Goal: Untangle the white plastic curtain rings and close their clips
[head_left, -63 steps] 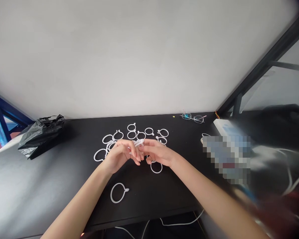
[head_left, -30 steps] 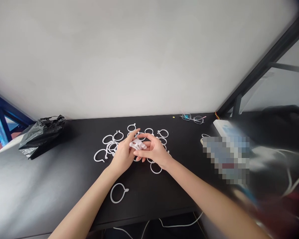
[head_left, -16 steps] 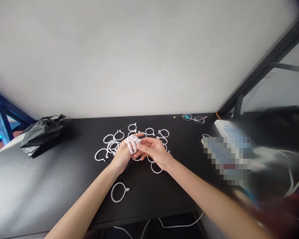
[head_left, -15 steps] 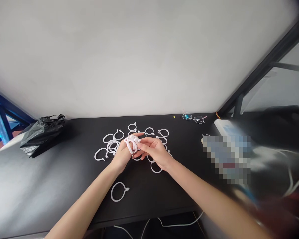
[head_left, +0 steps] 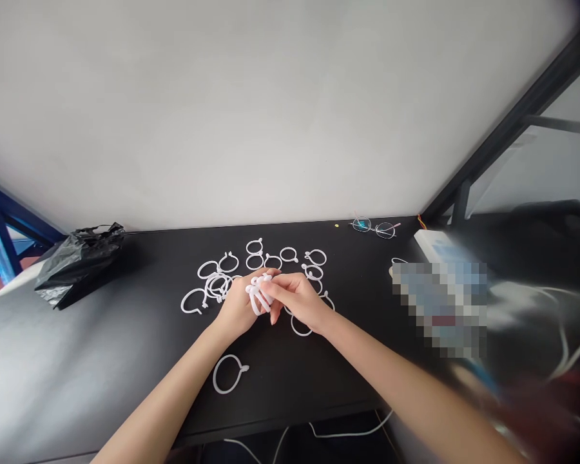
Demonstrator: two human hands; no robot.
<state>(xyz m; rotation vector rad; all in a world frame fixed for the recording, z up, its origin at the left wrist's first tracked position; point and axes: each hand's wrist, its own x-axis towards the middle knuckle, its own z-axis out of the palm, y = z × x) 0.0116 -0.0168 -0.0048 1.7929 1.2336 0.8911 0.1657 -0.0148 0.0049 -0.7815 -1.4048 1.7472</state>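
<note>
Several white plastic curtain rings (head_left: 258, 299) are bunched together between my hands, their small eyelets side by side at the top. My left hand (head_left: 236, 306) is closed around the bunch from the left. From the right, the thumb and fingers of my right hand (head_left: 297, 298) pinch the bunch by its eyelets. How far each ring reaches into my palm is hidden. Around my hands, more rings lie on the black table: an overlapping cluster (head_left: 217, 285) to the left, others behind, and some (head_left: 313, 272) partly covered by my right hand. One single ring (head_left: 228, 374) lies nearer me.
A crumpled black plastic bag (head_left: 80, 261) sits at the table's left. Eyeglasses (head_left: 373, 227) lie by the wall. On the right are a white box (head_left: 432, 241), a blurred-out patch and white cables (head_left: 558, 328). Dark metal frame bars (head_left: 512, 129) rise at the right.
The bunch of rings has tilted and sunk slightly between my hands. My right fingers have moved in onto the eyelets. The rings on the table lie as before.
</note>
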